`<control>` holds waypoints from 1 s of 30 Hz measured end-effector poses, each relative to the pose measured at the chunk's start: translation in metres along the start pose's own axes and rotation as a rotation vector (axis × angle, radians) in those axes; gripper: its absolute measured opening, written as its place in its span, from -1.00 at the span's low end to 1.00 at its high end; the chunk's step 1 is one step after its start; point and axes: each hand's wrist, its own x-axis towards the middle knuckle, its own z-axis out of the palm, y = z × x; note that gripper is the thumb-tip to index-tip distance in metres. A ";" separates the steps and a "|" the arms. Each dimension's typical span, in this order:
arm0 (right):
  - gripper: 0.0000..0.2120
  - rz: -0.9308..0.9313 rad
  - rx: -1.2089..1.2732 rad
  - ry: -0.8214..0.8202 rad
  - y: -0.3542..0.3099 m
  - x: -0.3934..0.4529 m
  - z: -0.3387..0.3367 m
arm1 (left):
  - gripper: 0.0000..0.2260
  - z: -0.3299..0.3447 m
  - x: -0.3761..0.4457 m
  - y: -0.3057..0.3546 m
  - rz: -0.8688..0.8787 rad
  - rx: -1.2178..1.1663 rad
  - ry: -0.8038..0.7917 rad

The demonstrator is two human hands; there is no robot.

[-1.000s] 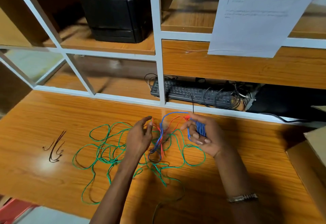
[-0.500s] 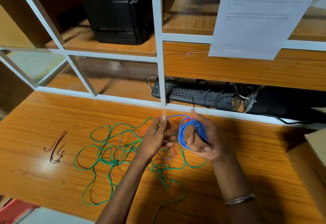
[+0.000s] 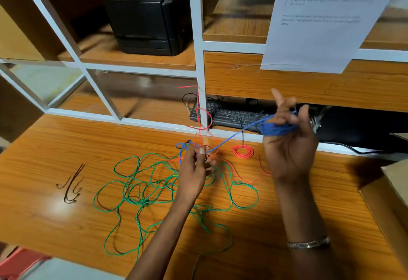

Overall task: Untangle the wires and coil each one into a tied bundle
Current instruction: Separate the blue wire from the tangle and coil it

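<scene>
Sprawling across the lower centre of the tabletop [image 3: 55, 138], the green wire [image 3: 141, 189] lies loose as before. Half a second ago the hands were nearly touching; now the right hand [image 3: 289, 147] has lifted toward centre right, gripping the blue coil [image 3: 277, 128], pulling its strand taut. The left hand [image 3: 194, 169] pinches the blue-red knot [image 3: 187, 147], so untangling continues.

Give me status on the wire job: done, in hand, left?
Done: one small red coil lies on the desk; a tie isn't visible. In hand: right hand holds the part-wound blue coil, left hand pinches the blue and red strands at the tangle. Left: loose red wire and the whole green wire.
</scene>
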 end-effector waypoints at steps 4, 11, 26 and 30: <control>-0.53 -0.193 -0.594 0.397 -0.005 0.016 -0.028 | -0.81 -0.003 -0.011 -0.001 0.197 0.110 -0.016; -0.54 0.645 -1.878 0.545 0.035 -0.012 -0.051 | -0.89 -0.006 -0.007 0.003 0.337 0.194 0.054; -0.44 1.087 -0.841 0.071 0.054 -0.028 -0.051 | -0.65 -0.039 0.003 -0.015 0.367 0.530 0.200; -0.52 0.941 -0.550 0.032 0.028 -0.020 -0.051 | -0.55 -0.067 0.015 -0.022 0.308 0.603 0.306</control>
